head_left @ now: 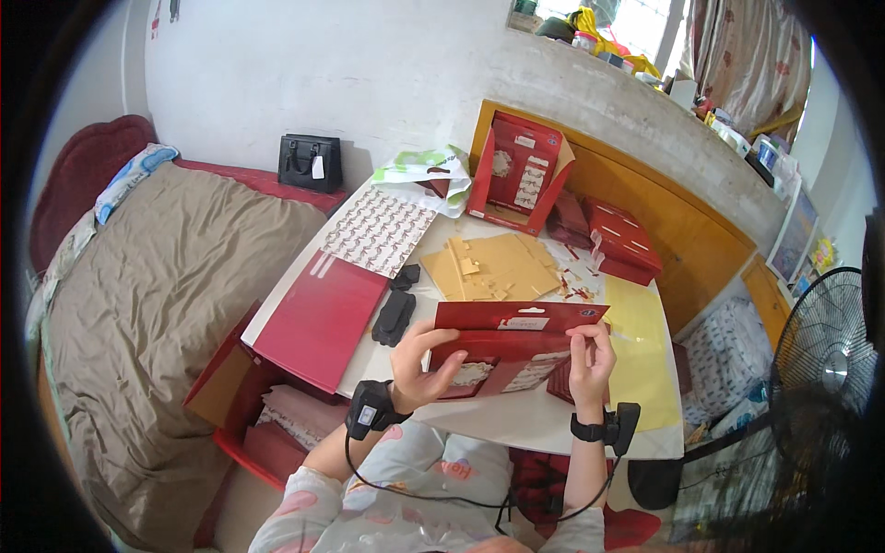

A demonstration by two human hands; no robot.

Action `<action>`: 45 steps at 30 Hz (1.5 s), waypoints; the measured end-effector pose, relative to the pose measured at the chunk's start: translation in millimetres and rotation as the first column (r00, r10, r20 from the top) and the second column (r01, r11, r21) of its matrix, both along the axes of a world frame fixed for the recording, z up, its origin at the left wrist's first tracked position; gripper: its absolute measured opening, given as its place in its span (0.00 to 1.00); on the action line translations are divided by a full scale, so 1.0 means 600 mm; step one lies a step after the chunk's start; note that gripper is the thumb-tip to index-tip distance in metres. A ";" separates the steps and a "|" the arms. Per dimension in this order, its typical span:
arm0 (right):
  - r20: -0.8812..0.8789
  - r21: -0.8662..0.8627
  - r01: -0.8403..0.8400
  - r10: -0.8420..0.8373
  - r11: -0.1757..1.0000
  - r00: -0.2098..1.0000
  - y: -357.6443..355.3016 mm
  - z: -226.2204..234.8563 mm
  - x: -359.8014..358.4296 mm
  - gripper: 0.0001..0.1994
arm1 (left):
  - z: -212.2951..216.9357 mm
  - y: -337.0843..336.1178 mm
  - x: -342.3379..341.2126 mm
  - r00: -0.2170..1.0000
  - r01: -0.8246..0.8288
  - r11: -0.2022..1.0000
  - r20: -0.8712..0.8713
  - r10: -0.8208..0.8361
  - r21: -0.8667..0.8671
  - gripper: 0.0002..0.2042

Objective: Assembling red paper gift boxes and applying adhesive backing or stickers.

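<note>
Holding a red card folder (516,336) mid-frame, I'd say mid-fold; left hand (419,364) and right hand (590,364) both pinched shut on it; next, pressing its flap flat.

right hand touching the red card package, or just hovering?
Touching. The head view shows the right hand with fingers pinching the right end of the red card package, no gap; the left hand grips its left side.

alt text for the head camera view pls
Both hands, left hand and right hand, hold a red card package over a white table. Tan cardboard sheets and red boxes lie behind it, a bed to the left.
</note>
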State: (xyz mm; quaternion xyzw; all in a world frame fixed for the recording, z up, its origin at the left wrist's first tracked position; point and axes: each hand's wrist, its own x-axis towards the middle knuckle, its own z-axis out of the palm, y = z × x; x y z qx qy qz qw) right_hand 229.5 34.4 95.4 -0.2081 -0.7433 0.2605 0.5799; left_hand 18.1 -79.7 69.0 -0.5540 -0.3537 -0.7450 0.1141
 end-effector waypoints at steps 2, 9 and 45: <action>0.003 -0.010 -0.007 0.007 1.000 1.000 0.001 0.002 0.002 0.03 | 0.034 -0.010 0.002 0.993 -0.031 0.987 -0.121 0.012 -0.157 0.10; -0.201 -0.066 -0.078 0.064 0.995 0.977 -0.004 -0.007 -0.008 0.03 | 0.045 -0.011 0.007 0.995 -0.085 0.976 -0.066 0.073 -0.201 0.04; 0.152 -0.126 -0.333 0.350 0.934 0.924 0.036 0.020 0.049 0.11 | 0.055 -0.015 -0.051 0.902 0.098 0.926 -0.359 -0.238 -0.366 0.16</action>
